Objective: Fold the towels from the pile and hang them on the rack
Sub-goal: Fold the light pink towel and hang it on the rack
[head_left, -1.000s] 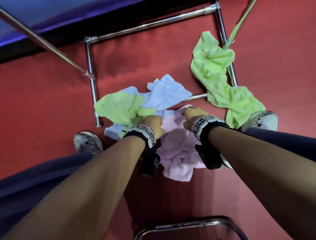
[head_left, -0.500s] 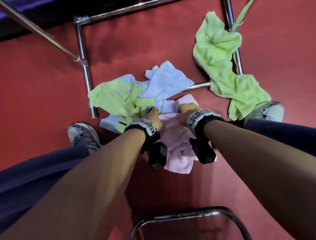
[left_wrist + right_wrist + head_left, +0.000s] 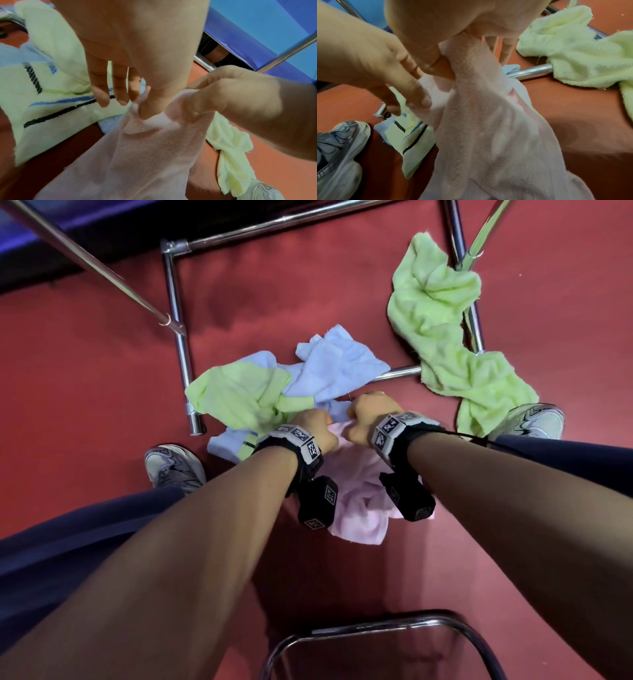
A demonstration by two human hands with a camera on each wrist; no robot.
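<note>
Both hands hold a pink towel point(image 3: 359, 508) by its top edge, and it hangs bunched below my wrists. My left hand point(image 3: 317, 428) pinches the edge between thumb and forefinger point(image 3: 145, 106), its other fingers straight. Close beside it, my right hand point(image 3: 370, 412) grips the same edge, thumb pressed into the cloth point(image 3: 443, 65). Behind the hands, the pile on the red floor holds a green towel point(image 3: 239, 398) with dark stripes and a light blue towel point(image 3: 335, 364). The chrome rack base point(image 3: 174, 313) frames the floor beyond.
A second green towel point(image 3: 442, 337) lies crumpled over the rack's right base tube. A slanted chrome rod point(image 3: 85, 258) crosses the upper left. My shoes point(image 3: 174, 467) point(image 3: 531, 419) flank the pile. A chrome chair frame point(image 3: 376, 628) sits below my arms.
My hands have drawn closer together on the pink towel's edge. The towel now hangs more gathered beneath them, and its lower end has risen a little.
</note>
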